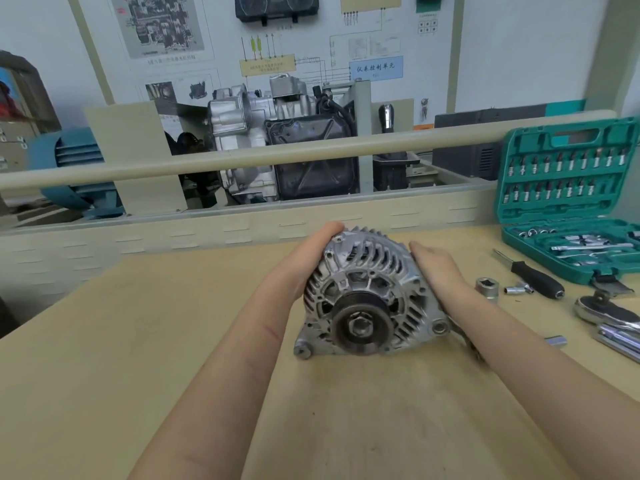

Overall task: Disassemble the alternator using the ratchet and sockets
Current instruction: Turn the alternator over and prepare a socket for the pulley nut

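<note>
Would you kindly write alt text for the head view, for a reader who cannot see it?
Two hands, left and right, cradle an alternator on a table, its pulley nut facing the camera. To the right lie loose sockets, a screwdriver, a ratchet and an open socket case.

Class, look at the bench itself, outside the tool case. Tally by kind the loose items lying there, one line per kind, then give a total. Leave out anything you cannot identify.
Silver finned alternator with dark pulley, held between both hands: 1
Loose silver sockets: 3
Black-handled driver with thin steel shaft: 1
Chrome ratchet with round head: 1
Total: 6
</note>
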A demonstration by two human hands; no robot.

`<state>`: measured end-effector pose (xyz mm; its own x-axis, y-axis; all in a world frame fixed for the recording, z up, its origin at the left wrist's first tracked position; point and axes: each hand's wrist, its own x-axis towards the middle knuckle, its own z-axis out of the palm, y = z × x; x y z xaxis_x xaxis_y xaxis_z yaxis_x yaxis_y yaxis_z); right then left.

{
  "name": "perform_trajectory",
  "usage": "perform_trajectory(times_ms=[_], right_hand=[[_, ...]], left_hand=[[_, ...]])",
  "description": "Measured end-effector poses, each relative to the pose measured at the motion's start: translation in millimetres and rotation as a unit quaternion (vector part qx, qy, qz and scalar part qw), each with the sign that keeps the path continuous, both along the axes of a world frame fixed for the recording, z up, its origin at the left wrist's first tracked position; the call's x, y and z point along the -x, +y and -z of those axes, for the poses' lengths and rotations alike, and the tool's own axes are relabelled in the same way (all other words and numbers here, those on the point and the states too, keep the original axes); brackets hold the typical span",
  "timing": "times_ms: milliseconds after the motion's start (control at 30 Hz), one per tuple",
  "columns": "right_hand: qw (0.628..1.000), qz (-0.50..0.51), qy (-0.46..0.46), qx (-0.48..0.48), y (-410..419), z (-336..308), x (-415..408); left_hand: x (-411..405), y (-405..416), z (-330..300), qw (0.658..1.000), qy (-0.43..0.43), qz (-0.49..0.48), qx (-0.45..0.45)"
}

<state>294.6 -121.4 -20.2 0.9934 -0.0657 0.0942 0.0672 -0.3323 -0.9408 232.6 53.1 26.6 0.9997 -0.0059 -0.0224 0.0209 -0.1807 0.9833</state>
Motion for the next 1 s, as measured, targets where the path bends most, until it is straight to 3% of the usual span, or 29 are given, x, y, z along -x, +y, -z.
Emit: perform_trajectory(times_ms=[100, 200, 333, 433, 600, 867, 1000], right_hand=[[0.991, -0.122, 0.034, -0.048, 0.1, -5.6, 5.3], [0.982, -0.181, 0.032, -0.051, 0.9, -7.8, 11.0], [0.976, -0.198, -0.085, -0.007, -5.1, -7.5, 33.7], [0.962, -0.246, -0.114, 0.014, -5.4, -8.5, 53.0], [0.971, -0.183, -0.154, 0.021, 4.3, -8.3, 57.1], [0.968, -0.204, -0.146, 0.011, 5.2, -6.6, 70.4], [0.964, -0.18, -0.156, 0.117, -3.3, -13.4, 79.9]], left_hand=[[-10.9, 5.2, 6.9, 1.0, -0.011, 0.016, 0.006], [-16.5, 8.2, 11.7, 0.999, -0.015, 0.028, 0.01], [-15.1, 16.7, 27.2, 0.998, -0.005, 0.041, 0.051], [-10.0, 20.5, 46.2, 0.995, -0.004, 0.046, 0.09], [1.3, 17.5, 49.8, 0.996, -0.022, 0.028, 0.086], [27.2, 15.8, 54.9, 0.992, -0.055, 0.0, 0.111], [45.4, 11.2, 55.0, 0.993, -0.061, -0.074, 0.071]])
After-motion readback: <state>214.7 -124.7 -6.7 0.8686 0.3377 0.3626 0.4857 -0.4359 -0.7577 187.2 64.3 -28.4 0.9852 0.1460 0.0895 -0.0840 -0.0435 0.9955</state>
